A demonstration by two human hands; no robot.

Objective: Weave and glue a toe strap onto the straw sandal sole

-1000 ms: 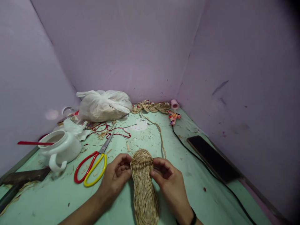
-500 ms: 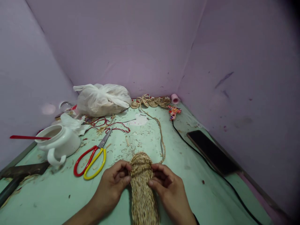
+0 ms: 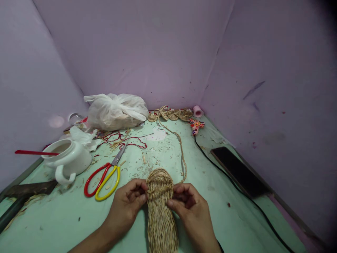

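Note:
A long woven straw piece with a rounded far end, like a braided sole point(image 3: 162, 218), lies in front of me and runs off the bottom of the view. A straw braid crosses it near the rounded end. My left hand point(image 3: 129, 200) pinches its left edge at that crossing. On the opposite edge, my right hand point(image 3: 188, 205) pinches with thumb and fingers. A straw cord point(image 3: 181, 149) trails from beside my right hand toward the back. Left of my left hand lie scissors point(image 3: 105, 181) with one red and one yellow handle.
At left stand a white mug point(image 3: 70, 160) with a red stick point(image 3: 34, 152) and a dark-bladed tool point(image 3: 31, 189). A tied plastic bag point(image 3: 116, 112), red thread point(image 3: 137, 142) and coiled straw pieces point(image 3: 171, 114) lie behind. A phone point(image 3: 240, 172) and black cable point(image 3: 223, 169) are at right.
The rounded end of the straw piece shows a little more fully beyond my fingers. Both hands keep their pinch on its edges. The whole view has shifted slightly.

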